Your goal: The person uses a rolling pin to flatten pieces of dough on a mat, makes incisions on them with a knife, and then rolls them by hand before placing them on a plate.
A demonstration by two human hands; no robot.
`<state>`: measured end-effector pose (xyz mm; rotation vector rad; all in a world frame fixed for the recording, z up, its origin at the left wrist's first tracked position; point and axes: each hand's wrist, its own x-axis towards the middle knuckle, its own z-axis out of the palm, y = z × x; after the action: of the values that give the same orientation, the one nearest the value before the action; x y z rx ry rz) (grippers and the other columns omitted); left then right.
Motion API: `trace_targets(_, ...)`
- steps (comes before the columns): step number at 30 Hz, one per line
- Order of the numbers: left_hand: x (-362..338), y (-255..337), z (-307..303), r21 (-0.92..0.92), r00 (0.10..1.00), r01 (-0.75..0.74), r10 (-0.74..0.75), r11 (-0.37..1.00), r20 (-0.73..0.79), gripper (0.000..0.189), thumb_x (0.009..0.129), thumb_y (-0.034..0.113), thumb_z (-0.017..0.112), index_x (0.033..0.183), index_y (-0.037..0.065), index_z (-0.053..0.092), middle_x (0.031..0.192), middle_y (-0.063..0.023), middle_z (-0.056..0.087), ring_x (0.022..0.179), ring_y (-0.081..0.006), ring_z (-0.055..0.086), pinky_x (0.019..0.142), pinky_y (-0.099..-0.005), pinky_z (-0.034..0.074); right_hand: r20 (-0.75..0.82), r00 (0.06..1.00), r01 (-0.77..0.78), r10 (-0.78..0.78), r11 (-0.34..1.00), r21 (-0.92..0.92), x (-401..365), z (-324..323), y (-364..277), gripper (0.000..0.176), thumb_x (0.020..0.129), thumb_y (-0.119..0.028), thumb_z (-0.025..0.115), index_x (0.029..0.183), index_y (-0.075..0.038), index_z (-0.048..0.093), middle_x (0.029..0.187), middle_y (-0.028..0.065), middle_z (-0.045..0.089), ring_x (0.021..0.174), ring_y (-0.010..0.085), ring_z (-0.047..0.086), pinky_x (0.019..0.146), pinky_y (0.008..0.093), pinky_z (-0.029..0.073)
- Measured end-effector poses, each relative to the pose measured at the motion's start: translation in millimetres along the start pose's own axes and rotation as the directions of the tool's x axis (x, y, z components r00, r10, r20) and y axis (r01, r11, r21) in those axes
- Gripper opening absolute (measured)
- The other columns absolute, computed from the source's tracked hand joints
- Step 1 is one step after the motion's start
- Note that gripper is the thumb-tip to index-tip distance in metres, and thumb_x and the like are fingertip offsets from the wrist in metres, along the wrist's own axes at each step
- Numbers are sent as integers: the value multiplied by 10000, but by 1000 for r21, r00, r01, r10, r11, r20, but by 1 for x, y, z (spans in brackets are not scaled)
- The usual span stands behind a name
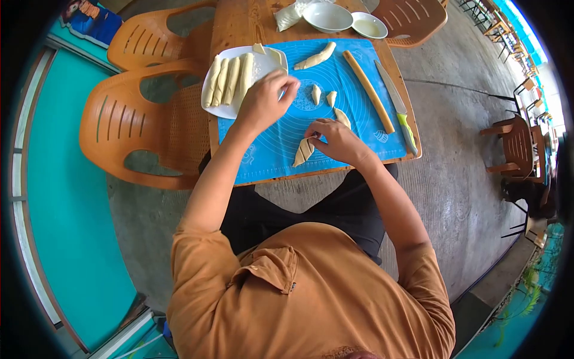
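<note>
My right hand is at the near part of the blue mat, fingers closed on the upper end of a rolled piece of dough with dark lines winding across it. My left hand hovers by the right edge of the white plate, its fingers curled in; whatever they hold, if anything, is hidden. Several long dough rolls lie side by side on that plate, with small flat dough pieces at its rim. Beyond my right hand are small dough scraps and another dough piece.
On the blue mat lie a dough strip, a wooden rolling pin and a green-handled knife at the right edge. Bowls and a plastic bag stand at the far end. Orange chairs flank the table's left.
</note>
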<state>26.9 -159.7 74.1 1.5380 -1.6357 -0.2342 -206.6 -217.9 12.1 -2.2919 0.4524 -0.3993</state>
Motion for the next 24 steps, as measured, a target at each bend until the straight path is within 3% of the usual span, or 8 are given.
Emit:
trace_targets(3, -48, -11, -8, -22, 997, 43, -42, 999, 61, 157, 1014, 193, 744, 1014, 36, 751, 992, -134, 743, 912, -331, 743, 813, -447, 603, -9, 999, -42, 43, 999, 24, -4, -2, -3, 132, 951, -75, 757, 1070, -19, 748, 1053, 167, 779, 998, 317, 773, 909, 429, 607)
trace_targets(8, -91, -11, 28, -36, 993, 49, -45, 998, 108, 183, 976, 211, 782, 1014, 33, 763, 975, -137, 732, 932, -336, 736, 861, -456, 592, 19, 995, -94, 93, 995, 39, 0, -2, -5, 164, 970, -57, 754, 1122, 5, 745, 1090, 179, 784, 972, 290, 783, 877, 402, 619)
trace_targets(10, -95, -8, 43, 112, 987, -20, 2, 994, 161, 211, 945, 197, 806, 1063, 28, 764, 1007, -125, 718, 993, -331, 724, 912, -445, 576, 33, 996, -85, 84, 996, 13, 2, -2, -5, 164, 973, -53, 756, 1127, 1, 742, 1083, 161, 784, 979, 276, 779, 884, 394, 618)
trace_targets(17, -97, -5, 60, 115, 980, 70, -89, 991, 177, 173, 917, 180, 805, 986, 36, 739, 963, -121, 691, 981, -346, 705, 898, -472, 560, 7, 999, -52, 53, 998, -20, -6, -3, -2, 170, 992, -63, 748, 1153, -10, 743, 1093, 137, 790, 981, 261, 775, 889, 388, 611)
trace_targets(24, -99, -11, 64, 111, 986, 53, -70, 992, 149, 132, 933, 153, 772, 951, 32, 720, 951, -122, 683, 978, -345, 698, 887, -477, 549, -26, 992, -122, 122, 992, -13, -9, -10, -19, 151, 1001, -81, 741, 1133, -7, 734, 1064, 152, 773, 970, 281, 775, 871, 397, 617)
